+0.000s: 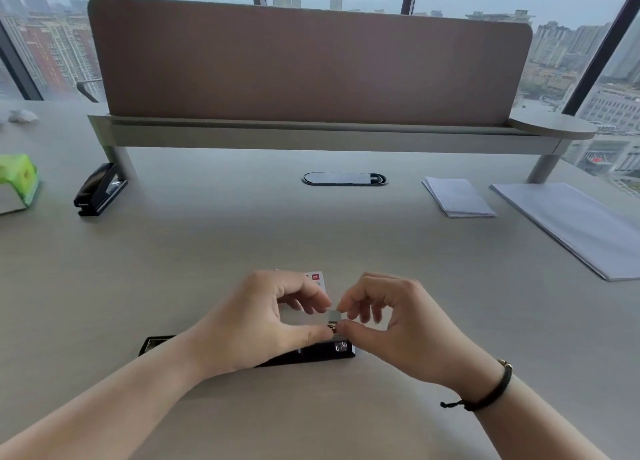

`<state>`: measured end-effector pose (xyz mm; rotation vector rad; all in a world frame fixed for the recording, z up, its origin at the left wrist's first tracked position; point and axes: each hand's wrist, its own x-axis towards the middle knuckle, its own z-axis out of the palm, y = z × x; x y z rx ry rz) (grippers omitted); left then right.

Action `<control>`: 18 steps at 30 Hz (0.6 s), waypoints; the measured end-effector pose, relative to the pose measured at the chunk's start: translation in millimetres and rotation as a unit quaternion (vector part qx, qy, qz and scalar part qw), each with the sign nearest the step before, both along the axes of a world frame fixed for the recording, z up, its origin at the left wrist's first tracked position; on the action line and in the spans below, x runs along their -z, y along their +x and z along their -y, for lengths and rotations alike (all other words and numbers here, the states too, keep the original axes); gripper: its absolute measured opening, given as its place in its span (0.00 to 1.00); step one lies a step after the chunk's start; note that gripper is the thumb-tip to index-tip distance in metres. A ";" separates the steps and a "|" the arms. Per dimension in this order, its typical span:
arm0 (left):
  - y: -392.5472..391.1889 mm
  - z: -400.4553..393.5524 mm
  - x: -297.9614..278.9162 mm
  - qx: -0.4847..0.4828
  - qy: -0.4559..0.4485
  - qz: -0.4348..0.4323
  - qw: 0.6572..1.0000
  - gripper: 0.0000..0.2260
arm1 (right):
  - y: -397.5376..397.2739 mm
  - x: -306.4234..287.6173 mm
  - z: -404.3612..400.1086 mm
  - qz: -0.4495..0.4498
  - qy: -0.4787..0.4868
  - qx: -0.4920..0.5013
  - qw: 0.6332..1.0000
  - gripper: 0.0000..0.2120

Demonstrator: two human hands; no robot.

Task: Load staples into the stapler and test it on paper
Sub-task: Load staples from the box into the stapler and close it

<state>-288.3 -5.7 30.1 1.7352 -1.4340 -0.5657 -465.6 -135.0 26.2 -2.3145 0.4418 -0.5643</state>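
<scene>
A black stapler (322,351) lies flat on the desk near its front edge, opened out, and my left wrist hides its middle. Just above its right end both hands pinch a small silvery strip of staples (334,316). My left hand (266,321) holds the strip from the left with thumb and forefinger. My right hand (391,316) grips it from the right. Behind my left fingers peeks a white staple box (318,281) with a red mark. White paper lies far right: a folded stack (457,196) and a larger stack of sheets (575,227).
A second black stapler (98,189) stands at the back left beside a green and white object (17,182). A brown divider on a raised shelf (311,134) spans the back. An oval cable port (344,179) sits mid-desk. Crumpled paper (22,116) lies far left.
</scene>
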 end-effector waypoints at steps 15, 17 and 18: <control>-3.9 -0.1 8.8 0.033 -0.004 0.102 0.994 0.10 | 0.0 4.2 5.9 -0.077 -0.018 -0.012 0.997 0.05; -3.4 0.1 10.0 0.038 -0.007 0.097 0.995 0.10 | 1.5 3.6 3.6 -0.076 -0.025 -0.013 0.997 0.06; -3.0 0.2 10.6 0.040 -0.009 0.093 0.995 0.10 | 2.1 3.3 2.8 -0.078 -0.030 -0.014 0.996 0.06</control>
